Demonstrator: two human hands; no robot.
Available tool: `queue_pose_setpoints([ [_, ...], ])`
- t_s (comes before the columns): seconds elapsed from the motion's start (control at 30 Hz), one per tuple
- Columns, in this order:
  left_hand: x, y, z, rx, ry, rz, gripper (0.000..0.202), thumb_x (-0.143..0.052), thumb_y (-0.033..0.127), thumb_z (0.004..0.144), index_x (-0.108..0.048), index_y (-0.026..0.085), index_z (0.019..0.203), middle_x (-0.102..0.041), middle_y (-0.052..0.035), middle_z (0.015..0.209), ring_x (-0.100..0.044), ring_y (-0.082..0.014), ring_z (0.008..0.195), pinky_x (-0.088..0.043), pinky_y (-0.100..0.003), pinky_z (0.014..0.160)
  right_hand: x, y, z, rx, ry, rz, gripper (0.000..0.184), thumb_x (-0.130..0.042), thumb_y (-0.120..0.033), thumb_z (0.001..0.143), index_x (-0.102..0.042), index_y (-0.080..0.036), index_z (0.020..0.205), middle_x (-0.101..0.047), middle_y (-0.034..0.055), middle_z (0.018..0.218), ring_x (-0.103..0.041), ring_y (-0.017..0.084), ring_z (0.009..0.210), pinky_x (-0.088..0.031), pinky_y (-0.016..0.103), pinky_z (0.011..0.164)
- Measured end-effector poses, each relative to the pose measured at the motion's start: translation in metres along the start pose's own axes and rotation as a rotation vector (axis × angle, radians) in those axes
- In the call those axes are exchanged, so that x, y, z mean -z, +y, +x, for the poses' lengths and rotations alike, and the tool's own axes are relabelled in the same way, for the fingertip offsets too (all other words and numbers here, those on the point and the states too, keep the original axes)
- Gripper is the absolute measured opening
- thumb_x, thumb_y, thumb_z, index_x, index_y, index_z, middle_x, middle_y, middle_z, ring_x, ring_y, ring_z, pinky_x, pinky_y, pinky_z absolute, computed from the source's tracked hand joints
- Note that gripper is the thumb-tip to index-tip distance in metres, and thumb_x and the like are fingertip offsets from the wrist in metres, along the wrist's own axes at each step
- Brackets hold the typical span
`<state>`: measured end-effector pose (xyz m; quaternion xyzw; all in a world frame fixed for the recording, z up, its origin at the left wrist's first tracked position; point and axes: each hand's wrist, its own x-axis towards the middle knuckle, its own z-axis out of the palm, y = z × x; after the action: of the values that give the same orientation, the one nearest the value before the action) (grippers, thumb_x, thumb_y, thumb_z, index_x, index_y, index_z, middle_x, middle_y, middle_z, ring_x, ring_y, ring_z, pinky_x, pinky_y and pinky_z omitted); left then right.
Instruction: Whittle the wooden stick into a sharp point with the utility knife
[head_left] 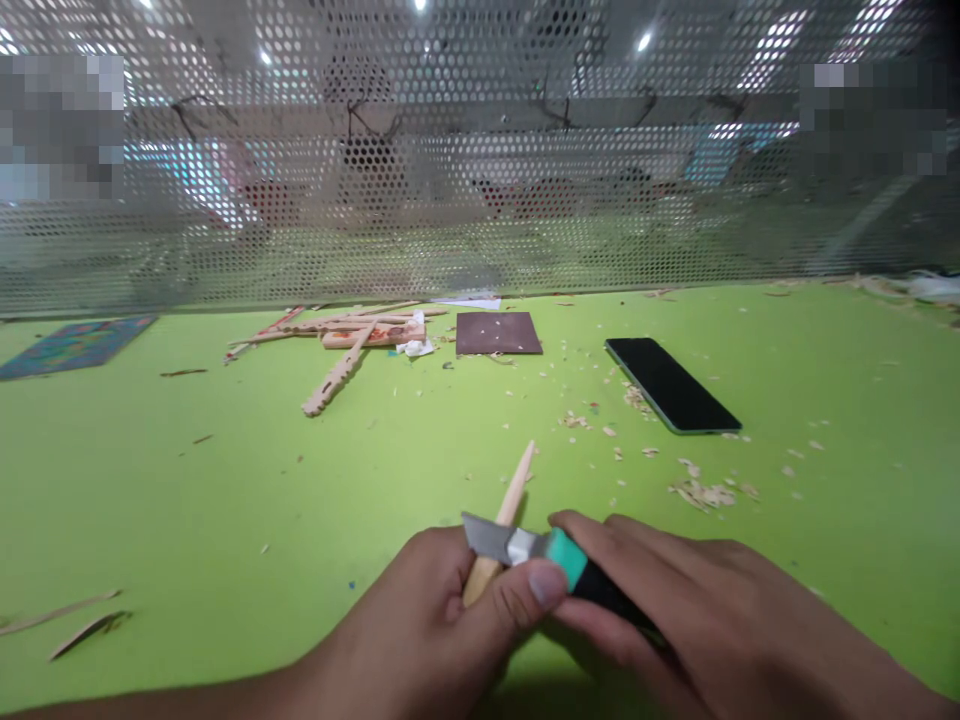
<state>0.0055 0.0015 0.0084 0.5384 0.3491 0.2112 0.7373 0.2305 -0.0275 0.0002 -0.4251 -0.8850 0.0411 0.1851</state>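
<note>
My left hand is closed around a thin wooden stick whose pointed tip aims away from me over the green table. Its thumb presses on the back of a knife blade. My right hand grips a utility knife with a teal and black handle. The grey blade lies across the stick just above my left fingers.
A black phone lies flat at the right. A dark brown square sheet and a pile of wooden sticks sit near the perforated metal screen. Wood shavings are scattered about. A colourful card lies far left.
</note>
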Motion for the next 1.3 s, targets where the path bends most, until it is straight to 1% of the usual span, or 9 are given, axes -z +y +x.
queue_pose_setpoints([
  [0.17,0.003,-0.004,-0.001,0.069,0.019,0.014,0.046,-0.069,0.063,0.099,-0.059,0.020,0.090,-0.035,0.0067,0.069,-0.029,-0.0127,0.065,-0.024,-0.026,0.058,0.006,0.009,-0.005,-0.040,0.126,-0.102,0.034,-0.045,-0.041,0.116,-0.064,-0.018,0.132,-0.084,0.0123,0.105,-0.082,0.029,0.077,-0.063,0.040,0.061],
  [0.27,0.004,-0.003,-0.002,0.055,0.011,0.016,0.048,-0.070,0.065,0.098,-0.062,0.018,0.089,-0.042,0.0041,0.074,-0.038,-0.0137,0.070,-0.032,-0.025,0.064,0.011,0.014,-0.002,-0.091,0.117,-0.056,0.037,-0.042,-0.044,0.117,-0.064,-0.020,0.134,-0.084,0.0134,0.114,-0.083,0.029,0.085,-0.064,0.039,0.066],
  [0.37,0.003,0.002,-0.002,0.024,-0.044,-0.057,0.041,-0.077,0.057,0.096,-0.071,0.017,0.102,-0.059,-0.0016,0.096,-0.051,-0.0183,0.089,-0.042,-0.026,0.080,0.018,0.014,0.006,-0.153,0.009,0.088,0.032,-0.045,-0.044,0.115,-0.071,-0.026,0.119,-0.085,0.0074,0.108,-0.082,0.025,0.085,-0.063,0.034,0.067],
  [0.47,0.001,0.006,-0.003,0.010,-0.066,-0.089,0.034,-0.081,0.046,0.096,-0.072,0.018,0.113,-0.061,-0.0012,0.101,-0.053,-0.0197,0.096,-0.044,-0.028,0.087,0.024,0.010,0.014,-0.213,-0.105,0.225,0.029,-0.049,-0.043,0.112,-0.073,-0.029,0.104,-0.082,0.0016,0.095,-0.079,0.022,0.080,-0.061,0.032,0.068],
  [0.6,0.002,0.002,-0.004,-0.009,-0.052,-0.054,0.030,-0.081,0.043,0.096,-0.067,0.017,0.099,-0.057,0.0011,0.091,-0.051,-0.0172,0.088,-0.043,-0.025,0.081,0.026,0.004,0.017,-0.237,-0.307,0.401,0.022,-0.056,-0.040,0.109,-0.073,-0.031,0.099,-0.080,-0.0041,0.092,-0.075,0.017,0.077,-0.056,0.027,0.067],
  [0.7,0.003,-0.004,-0.004,-0.006,-0.036,-0.048,0.033,-0.082,0.044,0.094,-0.063,0.017,0.092,-0.054,0.0023,0.086,-0.046,-0.0150,0.082,-0.040,-0.024,0.074,0.023,0.003,0.015,-0.239,-0.367,0.445,0.020,-0.057,-0.039,0.109,-0.070,-0.031,0.096,-0.079,-0.0052,0.092,-0.072,0.016,0.076,-0.054,0.026,0.064],
  [0.87,0.002,-0.011,0.000,-0.059,-0.014,-0.030,0.032,-0.076,0.047,0.099,-0.068,0.016,0.095,-0.058,-0.0004,0.093,-0.051,-0.0173,0.088,-0.041,-0.025,0.080,0.014,0.004,0.009,-0.137,-0.234,0.279,0.018,-0.056,-0.034,0.110,-0.069,-0.028,0.100,-0.080,-0.0021,0.090,-0.075,0.019,0.072,-0.056,0.030,0.060],
  [1.13,-0.001,-0.012,0.001,-0.043,0.050,-0.003,0.037,-0.076,0.051,0.097,-0.065,0.016,0.089,-0.057,0.0002,0.087,-0.051,-0.0179,0.086,-0.041,-0.026,0.078,0.002,0.000,-0.002,0.002,0.019,0.037,0.039,-0.033,-0.045,0.120,-0.066,-0.023,0.118,-0.082,0.0008,0.090,-0.079,0.019,0.068,-0.062,0.032,0.056],
  [1.3,-0.003,-0.008,-0.001,-0.072,0.034,0.014,0.035,-0.072,0.049,0.100,-0.065,0.018,0.087,-0.056,0.0010,0.084,-0.049,-0.0162,0.081,-0.041,-0.024,0.077,-0.001,-0.003,-0.004,0.011,0.049,-0.063,0.035,-0.037,-0.043,0.119,-0.065,-0.023,0.120,-0.082,0.0029,0.090,-0.080,0.021,0.069,-0.062,0.031,0.053],
])
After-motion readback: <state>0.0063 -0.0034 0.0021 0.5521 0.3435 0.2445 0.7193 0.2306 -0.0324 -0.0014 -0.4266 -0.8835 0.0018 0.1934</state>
